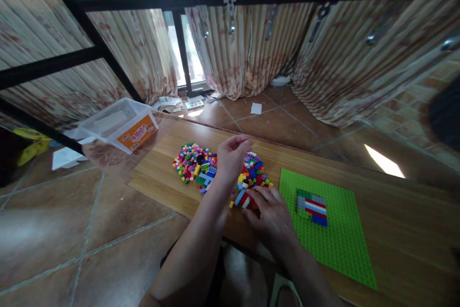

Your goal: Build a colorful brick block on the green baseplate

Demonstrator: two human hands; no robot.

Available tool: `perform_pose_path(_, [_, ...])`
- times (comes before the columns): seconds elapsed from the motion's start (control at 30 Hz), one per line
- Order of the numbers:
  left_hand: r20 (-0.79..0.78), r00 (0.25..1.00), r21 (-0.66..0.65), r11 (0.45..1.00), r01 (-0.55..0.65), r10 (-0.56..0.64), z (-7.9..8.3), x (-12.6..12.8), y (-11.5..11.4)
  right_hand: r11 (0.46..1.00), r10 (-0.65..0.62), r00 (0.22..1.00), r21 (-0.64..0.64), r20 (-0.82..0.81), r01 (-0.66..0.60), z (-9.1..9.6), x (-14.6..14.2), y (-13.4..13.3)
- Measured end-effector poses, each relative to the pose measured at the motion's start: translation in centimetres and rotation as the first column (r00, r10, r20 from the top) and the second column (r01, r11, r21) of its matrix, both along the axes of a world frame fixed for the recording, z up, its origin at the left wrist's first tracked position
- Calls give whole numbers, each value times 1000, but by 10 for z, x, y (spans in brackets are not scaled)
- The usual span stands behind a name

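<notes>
Apart, grip unclear, hands (271, 211) crowd bricks (255, 173) left of the baseplate (341, 244); tabletop (398, 223) stretches past it.

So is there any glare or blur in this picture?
In the head view, the window is blown out to white; a sunlit patch glares at right; the loose bricks look too soft to count; the dark shape at the right edge is blurred.

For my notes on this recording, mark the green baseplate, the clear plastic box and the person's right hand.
Green baseplate (341, 247): head view, on its bare studded surface.
Clear plastic box (138, 133): head view, on the orange label on its side wall.
Right hand (272, 211): head view, on the back of the hand.
</notes>
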State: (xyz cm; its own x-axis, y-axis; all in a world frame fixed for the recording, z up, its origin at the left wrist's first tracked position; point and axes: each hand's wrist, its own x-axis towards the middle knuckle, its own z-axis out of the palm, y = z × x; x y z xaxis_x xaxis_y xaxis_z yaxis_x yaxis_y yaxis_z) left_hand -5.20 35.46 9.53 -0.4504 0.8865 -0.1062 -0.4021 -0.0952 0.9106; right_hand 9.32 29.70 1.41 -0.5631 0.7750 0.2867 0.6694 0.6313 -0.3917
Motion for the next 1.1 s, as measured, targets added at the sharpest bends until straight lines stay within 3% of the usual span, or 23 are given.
perform_pose_path(0.23, [-41,999,-11,1000,13,-13,3,-9,-5,999,26,998,-40,-60,-28,-1,-12,6])
perform_pose_path(0.43, [-34,999,-16,1000,27,-27,4,-9,-7,999,11,978,-42,-206,-20,1,-16,5])
perform_pose_path(0.67, [-93,991,-43,994,96,-100,3,-1,-8,978,-80,892,-209,-444,-16,16,-7,7])
perform_pose_path(0.9, [-350,911,-63,976,209,-218,-12,5,-6,962,-167,771,-274,-615,-10,22,2,13])
perform_pose_path(1.1, [-439,862,-80,966,244,-254,-19,9,-5,970,-169,798,-243,-578,30,19,5,15])
